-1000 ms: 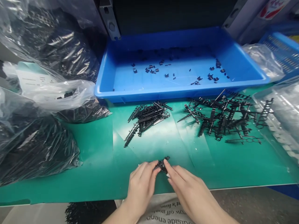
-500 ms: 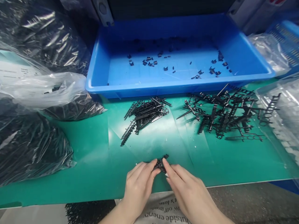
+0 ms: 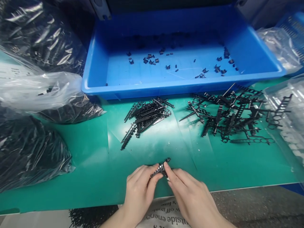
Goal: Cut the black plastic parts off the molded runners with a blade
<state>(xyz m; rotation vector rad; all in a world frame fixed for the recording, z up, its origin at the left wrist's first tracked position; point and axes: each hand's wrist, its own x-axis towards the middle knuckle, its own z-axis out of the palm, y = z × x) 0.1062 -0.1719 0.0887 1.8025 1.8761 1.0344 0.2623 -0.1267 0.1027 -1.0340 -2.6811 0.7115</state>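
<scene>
Near the front edge of the green mat, my left hand (image 3: 140,183) and my right hand (image 3: 190,190) come together on one black plastic strip (image 3: 159,169) with a row of notches. The strip lies slanted, its far end sticking up between my fingertips. My left thumb and fingers pinch its left side; my right thumb and fingers press on its right side. Part of it is hidden by the fingers. Beyond my hands lies a pile of similar black strips (image 3: 147,115). To the right is a looser heap of black plastic frames with rings and rods (image 3: 232,117).
A blue bin (image 3: 142,88) with small black pieces scattered on its floor stands at the back. Clear bags of black parts (image 3: 33,152) fill the left side. A clear plastic tray (image 3: 289,126) borders the right. White specks dot the green mat (image 3: 95,177).
My fingers have shifted slightly on the strip, and more of its notched side shows now. Both hands stay in nearly the same place. The camera view has moved a little.
</scene>
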